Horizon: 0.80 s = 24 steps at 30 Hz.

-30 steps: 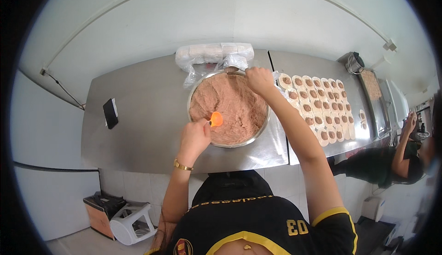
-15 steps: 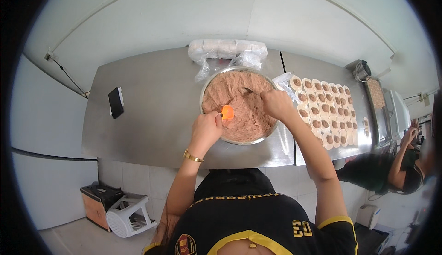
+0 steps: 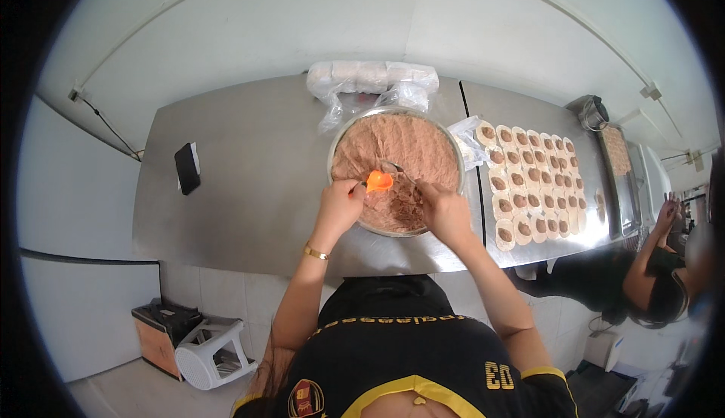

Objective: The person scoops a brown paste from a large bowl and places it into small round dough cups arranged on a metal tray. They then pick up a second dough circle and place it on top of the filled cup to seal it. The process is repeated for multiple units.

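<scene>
Now both hands meet over the near side of the bowl [image 3: 347,135] of brown filling [image 3: 408,146] on the worktop [image 3: 249,169]. Left hand [image 3: 337,206] pinches an orange spoon [image 3: 378,182]; right hand [image 3: 445,212] grips a metal spoon [image 3: 394,168] beside it. Filled wrappers [image 3: 529,184] lie in rows to the right.

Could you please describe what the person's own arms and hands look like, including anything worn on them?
Both forearms are bare, with no gloves on the left hand or the right hand. A thin gold bracelet circles the left wrist. Short black sleeves with yellow trim end near the shoulders.
</scene>
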Each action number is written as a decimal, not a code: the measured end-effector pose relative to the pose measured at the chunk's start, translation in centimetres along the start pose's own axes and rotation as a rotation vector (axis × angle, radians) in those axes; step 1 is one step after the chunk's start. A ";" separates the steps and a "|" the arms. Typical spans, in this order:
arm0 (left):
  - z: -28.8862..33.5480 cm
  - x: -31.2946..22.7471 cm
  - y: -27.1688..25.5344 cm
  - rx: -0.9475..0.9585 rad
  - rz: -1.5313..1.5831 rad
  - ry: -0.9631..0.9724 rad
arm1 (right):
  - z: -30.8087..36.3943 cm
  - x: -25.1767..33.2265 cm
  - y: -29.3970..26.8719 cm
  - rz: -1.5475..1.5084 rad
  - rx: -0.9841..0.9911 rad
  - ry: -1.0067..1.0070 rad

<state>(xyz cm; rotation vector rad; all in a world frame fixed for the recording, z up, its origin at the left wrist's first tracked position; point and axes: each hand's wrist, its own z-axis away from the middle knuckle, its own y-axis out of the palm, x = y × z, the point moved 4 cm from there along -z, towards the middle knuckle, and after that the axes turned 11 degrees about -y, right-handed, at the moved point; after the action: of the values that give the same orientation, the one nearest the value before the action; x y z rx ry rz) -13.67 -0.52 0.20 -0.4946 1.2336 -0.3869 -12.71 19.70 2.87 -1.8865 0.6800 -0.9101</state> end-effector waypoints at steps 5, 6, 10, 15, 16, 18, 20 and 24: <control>-1.1 2.3 1.0 0.094 0.397 -0.164 | 2.9 0.9 2.5 0.210 -0.068 -0.092; -1.0 2.4 1.0 0.115 0.436 -0.210 | 3.1 0.9 2.2 0.225 -0.066 -0.091; -0.9 2.2 0.8 0.008 0.242 -0.107 | 2.8 0.0 1.3 0.208 -0.029 0.009; -0.9 0.4 0.8 -0.013 0.100 -0.028 | 2.3 0.4 3.7 0.249 -0.055 0.026; -1.0 0.7 0.7 -0.010 0.124 -0.056 | 2.4 0.7 3.6 0.219 -0.053 0.023; -1.1 1.5 0.5 -0.003 0.172 -0.111 | 2.8 1.1 2.8 0.161 -0.049 0.019; -1.1 1.7 0.7 -0.031 0.191 -0.070 | 2.9 0.4 2.6 0.152 -0.035 0.039; -1.1 0.5 0.8 0.035 0.087 -0.094 | 2.1 0.8 3.7 0.187 -0.032 0.045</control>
<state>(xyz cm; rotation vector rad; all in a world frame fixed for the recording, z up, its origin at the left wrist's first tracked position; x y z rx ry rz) -14.57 -0.26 -0.91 -0.4236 1.1511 -0.3077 -10.89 18.54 -0.86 -1.8003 0.8875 -0.8274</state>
